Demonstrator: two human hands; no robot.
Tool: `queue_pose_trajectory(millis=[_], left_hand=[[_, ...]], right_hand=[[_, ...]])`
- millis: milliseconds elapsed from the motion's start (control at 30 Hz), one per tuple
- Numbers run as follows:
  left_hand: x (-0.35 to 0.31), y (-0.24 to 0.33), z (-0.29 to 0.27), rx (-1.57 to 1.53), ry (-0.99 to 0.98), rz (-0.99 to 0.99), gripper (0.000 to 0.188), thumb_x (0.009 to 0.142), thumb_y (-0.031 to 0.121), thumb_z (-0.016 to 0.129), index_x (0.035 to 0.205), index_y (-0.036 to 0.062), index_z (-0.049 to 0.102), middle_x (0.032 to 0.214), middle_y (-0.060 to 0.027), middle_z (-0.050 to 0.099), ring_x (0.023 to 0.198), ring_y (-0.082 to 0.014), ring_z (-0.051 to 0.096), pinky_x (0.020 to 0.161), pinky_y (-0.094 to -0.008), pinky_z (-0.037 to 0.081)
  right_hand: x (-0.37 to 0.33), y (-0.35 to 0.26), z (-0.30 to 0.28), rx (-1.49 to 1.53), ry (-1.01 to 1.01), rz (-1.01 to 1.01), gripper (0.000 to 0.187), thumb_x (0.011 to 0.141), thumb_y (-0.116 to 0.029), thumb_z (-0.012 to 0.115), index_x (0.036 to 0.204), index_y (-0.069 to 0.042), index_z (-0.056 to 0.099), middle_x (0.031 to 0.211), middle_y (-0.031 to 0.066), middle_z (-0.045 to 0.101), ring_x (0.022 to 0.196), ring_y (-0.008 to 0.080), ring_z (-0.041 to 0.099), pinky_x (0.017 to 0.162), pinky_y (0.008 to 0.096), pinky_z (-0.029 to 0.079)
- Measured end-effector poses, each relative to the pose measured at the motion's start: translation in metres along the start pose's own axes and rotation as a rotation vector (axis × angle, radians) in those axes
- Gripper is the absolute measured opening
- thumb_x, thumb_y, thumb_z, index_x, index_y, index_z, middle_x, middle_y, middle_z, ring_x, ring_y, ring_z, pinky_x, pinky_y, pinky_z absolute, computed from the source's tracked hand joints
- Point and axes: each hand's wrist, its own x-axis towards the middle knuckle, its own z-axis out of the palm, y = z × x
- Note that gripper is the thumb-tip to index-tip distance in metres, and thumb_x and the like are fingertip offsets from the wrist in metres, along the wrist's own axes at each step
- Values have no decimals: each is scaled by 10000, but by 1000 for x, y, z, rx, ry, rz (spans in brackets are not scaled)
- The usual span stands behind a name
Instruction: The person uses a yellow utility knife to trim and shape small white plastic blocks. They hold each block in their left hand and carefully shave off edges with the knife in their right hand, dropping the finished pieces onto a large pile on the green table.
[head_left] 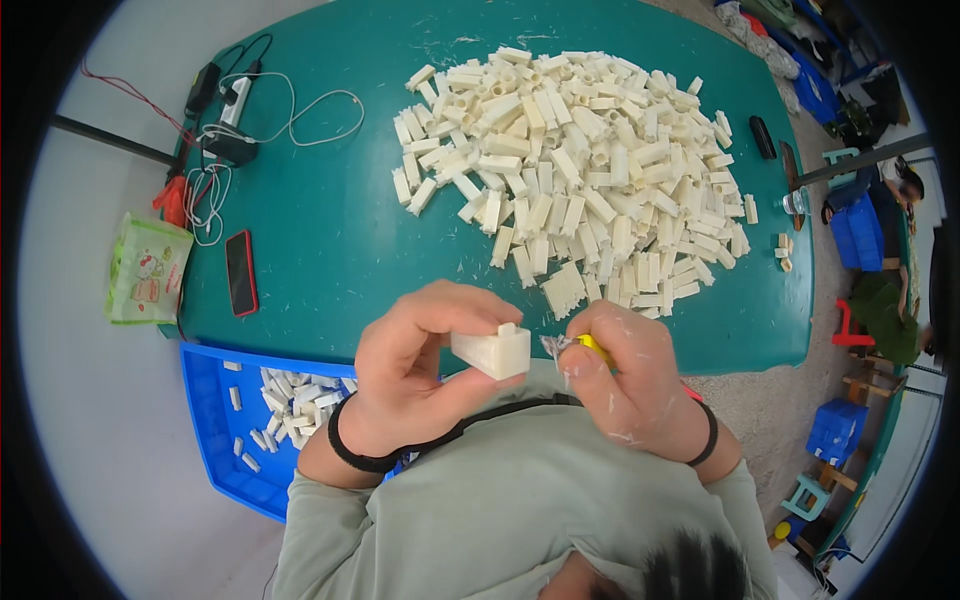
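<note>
A cream-white, hollow-looking rectangular plastic piece with a small tab on top is pinched between the thumb and fingers of my left hand. Close by on its right, my right hand is closed around a small yellow-handled tool. Thin pale shavings cling by its tip, which I cannot make out clearly. The tool and the piece are apart. White scraps stick to my right fingers and wrist. Beyond both hands spreads a large heap of similar cream plastic pieces on the green table.
Below the table's left edge, a blue bin holds several white pieces. A red-edged phone, a power strip with cables and a green-white bag are at left. A black case lies at far right.
</note>
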Motion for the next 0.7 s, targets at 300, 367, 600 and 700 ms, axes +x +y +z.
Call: queue_pose_trajectory(millis=[300,367,600,700], left_hand=[[3,1,1,494,-44,243,337,667,-34,727,918,62,524,958,-135,587,801,-217,550,679,-297,442],[3,1,0,532,-47,276,337,663,-26,734,912,67,527,952,-131,584,793,-221,548,676,-305,441],[-4,5,-3,439,-78,347,317,641,-46,734,884,63,562,927,-108,592,770,-240,577,640,-313,447],[-16,3,-12,301,2,141,287,698,-32,693,941,51,568,955,-107,580,829,-237,579,700,-304,464]], right_hand=[[-1,1,4,-28,30,-31,266,848,-231,615,749,-1,526,612,112,488,493,269,485,445,335,376],[0,0,4,-57,14,-27,269,850,-234,612,743,-4,522,603,113,479,490,275,480,441,341,372],[5,14,8,-163,47,88,279,862,-234,596,716,-19,498,584,119,462,491,296,474,446,346,373],[12,25,11,-153,26,181,284,876,-233,578,712,-17,494,581,115,464,484,279,450,460,340,374]])
